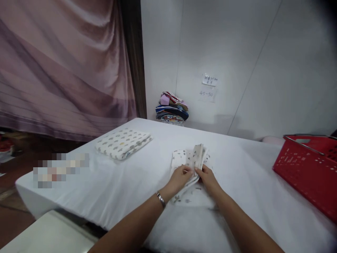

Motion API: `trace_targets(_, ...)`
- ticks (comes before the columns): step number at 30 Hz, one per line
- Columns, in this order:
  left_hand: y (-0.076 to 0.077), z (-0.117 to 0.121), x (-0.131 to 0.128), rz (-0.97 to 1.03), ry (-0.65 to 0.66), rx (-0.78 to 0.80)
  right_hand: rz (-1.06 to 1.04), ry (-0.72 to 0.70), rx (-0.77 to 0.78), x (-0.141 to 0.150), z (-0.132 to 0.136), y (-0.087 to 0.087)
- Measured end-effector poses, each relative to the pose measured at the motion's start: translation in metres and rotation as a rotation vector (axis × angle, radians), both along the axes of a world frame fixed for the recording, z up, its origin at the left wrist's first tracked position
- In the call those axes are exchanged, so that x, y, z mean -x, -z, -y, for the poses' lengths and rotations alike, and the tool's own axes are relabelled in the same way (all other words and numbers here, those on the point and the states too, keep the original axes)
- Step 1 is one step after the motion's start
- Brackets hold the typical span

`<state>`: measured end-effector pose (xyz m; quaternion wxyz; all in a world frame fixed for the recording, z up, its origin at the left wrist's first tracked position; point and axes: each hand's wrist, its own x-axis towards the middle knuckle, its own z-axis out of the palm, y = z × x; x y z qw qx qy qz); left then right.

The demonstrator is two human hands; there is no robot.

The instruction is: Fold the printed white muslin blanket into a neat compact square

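A white cloth (181, 156) with small grey and black prints lies partly folded on the white-covered table (137, 189). Part of it stands up in a raised fold between my hands. My left hand (181, 175), a silver bracelet on its wrist, is closed with curled fingers on the fold's left side. From the right, my right hand (208, 178) pinches the layered edge, thumb on the near face. The fingertips of both hands nearly meet at the fold, and some fingers are hidden by the cloth.
A folded white cloth with grey prints (123, 143) lies at the left of the table, near a pixelated patch. On the right stands a red plastic basket (302, 165). Folded fabrics (172, 109) are stacked by the wall, under paper notes (207, 93). A pink curtain (65, 70) hangs left.
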<state>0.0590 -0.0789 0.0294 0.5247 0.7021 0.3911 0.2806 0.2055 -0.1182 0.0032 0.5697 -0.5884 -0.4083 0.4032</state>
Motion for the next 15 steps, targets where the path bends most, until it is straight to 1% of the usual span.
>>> trace_targets(2,0.001,-0.010,-0.002,-0.041,-0.042,0.074,0.012,0.012,-0.004,0.003,0.000,-0.001)
trace_targets(3,0.001,-0.014,-0.004,-0.072,-0.047,0.085,0.019,0.018,-0.015,0.005,0.000,-0.003)
trace_targets(5,0.000,-0.018,-0.009,-0.127,-0.034,0.066,-0.008,0.016,-0.034,0.009,0.000,-0.008)
trace_targets(9,-0.001,-0.017,-0.017,-0.147,0.006,-0.003,-0.199,0.003,0.011,0.012,-0.003,-0.013)
trace_targets(11,0.000,-0.016,-0.018,-0.106,-0.001,0.007,-0.236,0.018,0.038,0.012,-0.004,-0.011)
trace_targets(13,0.000,-0.018,-0.016,-0.006,-0.015,0.102,-0.220,0.033,0.025,0.011,-0.005,-0.009)
trace_targets(15,0.000,-0.021,-0.012,0.095,-0.056,0.216,-0.201,0.056,-0.024,0.008,-0.004,-0.011)
